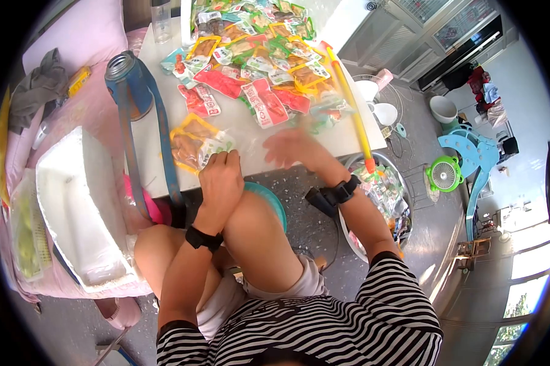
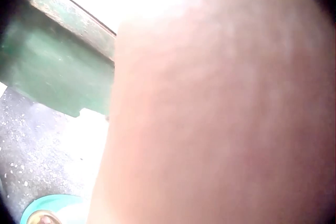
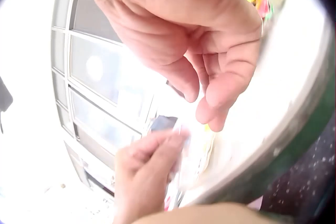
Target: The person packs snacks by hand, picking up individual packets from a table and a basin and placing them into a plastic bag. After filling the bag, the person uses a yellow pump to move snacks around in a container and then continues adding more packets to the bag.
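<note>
In the head view my left hand (image 1: 221, 183) is curled at the table's front edge, pinching the near end of a yellow-edged packet (image 1: 192, 143) with brown contents. The right wrist view shows the left hand (image 3: 149, 174) gripping clear plastic. My blurred right hand (image 1: 293, 148) hovers just right of it over the table (image 1: 247, 143); its fingers (image 3: 231, 85) bend loosely, with nothing visible between them. Red packets (image 1: 266, 102) lie beyond the hands, in front of a heap of yellow, green and clear ones. Skin (image 2: 220, 119) fills most of the left wrist view.
A yellow stick (image 1: 351, 100) lies along the table's right side. Below it, a metal basin (image 1: 407, 226) holds packets. To the left are a blue strapped flask (image 1: 128, 88) and a white foam box (image 1: 82, 207). A teal basin (image 1: 275, 204) sits beneath the table edge.
</note>
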### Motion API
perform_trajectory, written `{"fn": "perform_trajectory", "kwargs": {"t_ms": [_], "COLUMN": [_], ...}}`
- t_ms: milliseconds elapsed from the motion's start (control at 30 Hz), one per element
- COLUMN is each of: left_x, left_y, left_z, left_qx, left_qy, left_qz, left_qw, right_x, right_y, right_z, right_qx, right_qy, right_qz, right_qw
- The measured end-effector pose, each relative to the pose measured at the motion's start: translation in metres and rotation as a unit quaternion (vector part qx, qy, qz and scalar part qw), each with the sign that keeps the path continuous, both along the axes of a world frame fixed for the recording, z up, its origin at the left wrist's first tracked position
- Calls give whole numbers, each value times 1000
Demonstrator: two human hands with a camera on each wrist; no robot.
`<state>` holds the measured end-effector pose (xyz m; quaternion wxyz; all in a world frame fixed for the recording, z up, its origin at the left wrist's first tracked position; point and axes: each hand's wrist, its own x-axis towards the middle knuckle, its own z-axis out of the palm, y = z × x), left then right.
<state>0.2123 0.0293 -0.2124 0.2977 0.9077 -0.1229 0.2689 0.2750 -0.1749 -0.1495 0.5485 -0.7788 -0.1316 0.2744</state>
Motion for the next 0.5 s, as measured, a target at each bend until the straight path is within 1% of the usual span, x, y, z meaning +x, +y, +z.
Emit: {"fn": "perform_trajectory", "kwargs": {"t_ms": [67, 133, 167, 200, 233, 300, 367, 467, 500], "left_x": [1, 2, 1, 1, 1, 1, 1, 2, 2], "left_y": [-3, -5, -5, -5, -5, -5, -6, -5, -5], "left_z": [-1, -3, -2, 0, 2, 2, 1, 0, 0], "left_qx": [-3, -6, -5, -3, -1, 12, 17, 11, 8], "left_qy": [-3, 0, 4, 8, 12, 1, -4, -4, -4], "left_qz": [-2, 2, -1, -3, -4, -9, -11, -13, -15], "left_qw": [1000, 1000, 1000, 1000, 1000, 1000, 1000, 1000, 1000], "right_x": [25, 68, 114, 136, 149, 166, 216, 268, 274], "right_y": [-31, -76, -116, -129, -129, -129, -157, -177, -177], "right_z": [8, -2, -33, -39, -33, -12, -39, -59, -57], "right_qx": [-14, -68, -94, -113, -131, -153, -276, -285, -281], "right_qy": [-51, -146, -188, -196, -202, -144, -253, -295, -281], "right_qz": [-125, -166, -182, -212, -243, -332, -270, -216, -200], "right_qw": [991, 973, 961, 951, 940, 920, 887, 886, 896]}}
